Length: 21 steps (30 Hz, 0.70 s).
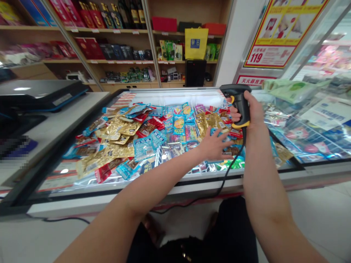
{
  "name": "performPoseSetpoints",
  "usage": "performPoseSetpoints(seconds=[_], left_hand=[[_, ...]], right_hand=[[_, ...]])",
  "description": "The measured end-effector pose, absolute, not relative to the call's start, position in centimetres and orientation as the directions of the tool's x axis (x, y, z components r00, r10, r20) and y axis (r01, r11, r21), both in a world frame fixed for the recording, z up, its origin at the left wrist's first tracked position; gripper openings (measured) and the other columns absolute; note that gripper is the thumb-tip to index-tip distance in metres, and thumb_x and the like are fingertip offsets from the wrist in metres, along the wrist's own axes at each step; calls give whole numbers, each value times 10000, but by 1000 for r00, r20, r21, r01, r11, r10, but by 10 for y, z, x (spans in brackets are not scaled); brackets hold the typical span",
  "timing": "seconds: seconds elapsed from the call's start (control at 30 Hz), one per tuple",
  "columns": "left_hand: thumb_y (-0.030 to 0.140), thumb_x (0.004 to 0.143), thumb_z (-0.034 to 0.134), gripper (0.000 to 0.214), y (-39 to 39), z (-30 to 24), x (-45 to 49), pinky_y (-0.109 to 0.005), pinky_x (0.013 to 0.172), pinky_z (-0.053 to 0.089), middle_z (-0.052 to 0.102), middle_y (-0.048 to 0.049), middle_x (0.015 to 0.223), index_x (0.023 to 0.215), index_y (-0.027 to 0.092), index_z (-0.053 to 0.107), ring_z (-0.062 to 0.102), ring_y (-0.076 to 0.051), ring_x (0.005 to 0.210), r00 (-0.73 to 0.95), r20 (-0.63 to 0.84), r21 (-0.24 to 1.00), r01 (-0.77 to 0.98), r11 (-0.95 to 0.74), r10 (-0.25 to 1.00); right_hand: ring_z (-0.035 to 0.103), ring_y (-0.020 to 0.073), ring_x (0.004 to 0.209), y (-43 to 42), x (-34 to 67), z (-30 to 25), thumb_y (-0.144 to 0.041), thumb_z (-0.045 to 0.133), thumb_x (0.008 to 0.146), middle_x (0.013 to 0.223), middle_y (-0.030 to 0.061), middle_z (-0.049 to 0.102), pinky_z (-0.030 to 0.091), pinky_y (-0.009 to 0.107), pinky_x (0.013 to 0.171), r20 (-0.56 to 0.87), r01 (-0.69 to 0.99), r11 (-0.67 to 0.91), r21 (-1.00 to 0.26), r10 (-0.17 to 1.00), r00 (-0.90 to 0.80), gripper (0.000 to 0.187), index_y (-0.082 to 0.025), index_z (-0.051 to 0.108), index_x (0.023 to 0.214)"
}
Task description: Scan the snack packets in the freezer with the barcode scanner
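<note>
My right hand is wrapped round a black and yellow barcode scanner, held upright above the right part of a glass-topped case. From the scanner's handle a black cable runs down over the case's front edge. My left hand has its fingers spread, palm down, over the packets at the right; whether it touches them I cannot tell. Gold snack packets are heaped with red and blue ones at the left. Blue packets fill the middle, and more gold packets lie just beyond my left hand.
The front rim of the case runs across before my legs. A flat dark device stands on the counter at the left. Behind are shelves with bottles and boxes, a yellow bag and a black screen. Plastic-wrapped goods lie at the right.
</note>
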<state>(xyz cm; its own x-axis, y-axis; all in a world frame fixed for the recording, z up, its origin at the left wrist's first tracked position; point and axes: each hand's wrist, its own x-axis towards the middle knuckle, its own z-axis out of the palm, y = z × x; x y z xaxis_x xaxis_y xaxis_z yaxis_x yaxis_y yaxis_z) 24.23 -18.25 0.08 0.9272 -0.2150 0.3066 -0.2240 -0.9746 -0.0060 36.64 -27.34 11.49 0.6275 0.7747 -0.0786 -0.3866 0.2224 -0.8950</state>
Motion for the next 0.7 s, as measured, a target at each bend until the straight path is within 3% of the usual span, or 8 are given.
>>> performPoseSetpoints(seconds=[0.13, 0.23, 0.4, 0.53, 0.6, 0.7], left_hand=[[739, 841, 381, 651, -139, 8, 257, -627, 1142, 156, 384, -46, 1544, 1331, 344, 549, 280, -359, 1421, 956, 253, -20, -149, -989, -149], [761, 835, 366, 688, -113, 13, 265, -590, 1159, 134, 344, -32, 1568, 1375, 356, 500, 260, -333, 1434, 955, 252, -26, -152, -988, -153], [740, 783, 515, 803, -82, 19, 263, -544, 1180, 92, 286, -45, 1595, 1471, 354, 366, 230, -319, 1451, 946, 313, 23, -102, -994, -90], [756, 795, 471, 838, -71, 25, 254, -505, 1183, 138, 311, -80, 1579, 1489, 303, 351, 257, -314, 1445, 920, 353, 177, 111, -978, 168], [772, 824, 374, 818, -70, 28, 252, -499, 1165, 204, 359, -95, 1552, 1473, 274, 388, 312, -318, 1420, 903, 298, 271, 231, -934, 310], [794, 838, 240, 810, -70, 31, 254, -515, 1113, 300, 447, -97, 1491, 1429, 287, 462, 394, -339, 1370, 909, 153, 345, 319, -883, 388]], right_hand=[[402, 64, 375, -269, 372, 109, -517, 257, 1012, 505, -12, 515, 275, 189, 398, -99, -404, 184, -896, 804, 586, 513, -179, 616, 872], [409, 73, 365, -265, 375, 104, -567, 394, 961, 515, -17, 516, 305, 187, 370, -75, -403, 202, -892, 815, 574, 442, -185, 613, 926], [423, 83, 357, -257, 377, 94, -610, 592, 852, 518, -21, 520, 330, 195, 342, -9, -277, 221, -935, 768, 640, 439, -193, 630, 981], [415, 85, 347, -249, 376, 89, -637, 579, 851, 502, -21, 507, 325, 196, 328, 14, -198, 206, -958, 725, 688, 471, -192, 639, 990], [415, 86, 345, -246, 375, 88, -636, 545, 871, 504, -12, 515, 326, 197, 323, -27, -233, 175, -957, 743, 669, 476, -183, 644, 978], [432, 93, 348, -242, 373, 87, -596, 499, 913, 511, 4, 534, 337, 199, 322, -117, -335, 115, -935, 793, 598, 451, -172, 648, 955]])
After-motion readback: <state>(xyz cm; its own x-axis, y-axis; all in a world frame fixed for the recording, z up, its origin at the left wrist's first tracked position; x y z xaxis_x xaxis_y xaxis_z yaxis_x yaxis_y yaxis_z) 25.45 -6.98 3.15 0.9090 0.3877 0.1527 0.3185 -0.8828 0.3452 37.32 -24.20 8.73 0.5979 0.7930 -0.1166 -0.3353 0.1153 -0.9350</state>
